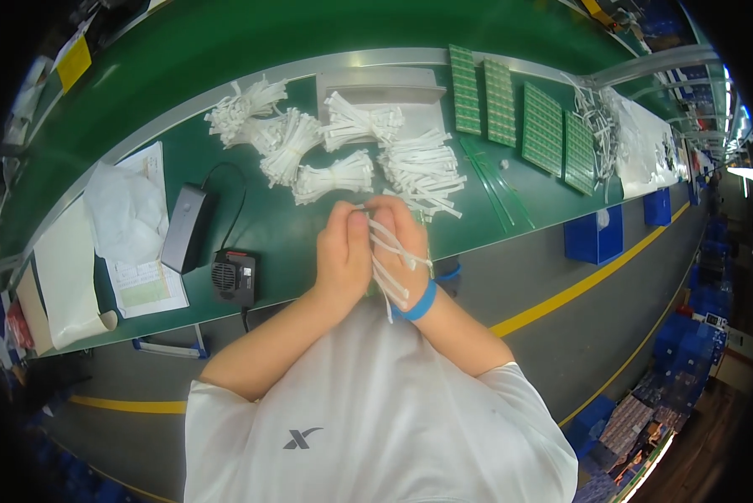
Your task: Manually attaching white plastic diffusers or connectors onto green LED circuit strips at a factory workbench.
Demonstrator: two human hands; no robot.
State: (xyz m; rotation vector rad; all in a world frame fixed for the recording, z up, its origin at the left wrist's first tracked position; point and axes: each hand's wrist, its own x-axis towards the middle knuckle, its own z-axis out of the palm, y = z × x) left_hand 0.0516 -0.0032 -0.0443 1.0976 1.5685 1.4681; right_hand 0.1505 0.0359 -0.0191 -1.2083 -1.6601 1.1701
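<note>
My left hand (343, 256) and my right hand (404, 243) are pressed together just in front of the bench's near edge, their fingers curled and thumb tips close. A few thin white cables (386, 277) with small white connectors hang out between them, lying across my right palm and toward the wrist. Where the cables' upper ends meet my fingertips, the details are hidden. A blue band (420, 303) circles my right wrist. Just beyond my hands, a loose pile of white cables (422, 172) lies beside a tied cable bundle (334, 176); several more bundles (291, 147) sit farther back.
Green circuit board panels (543, 127) stand in a row at the back right, with thin green strips (498, 189) before them. On the left are a grey box-shaped device (183, 228), a black device with a vent (233, 278), papers (150, 289) and a white plastic bag (126, 210).
</note>
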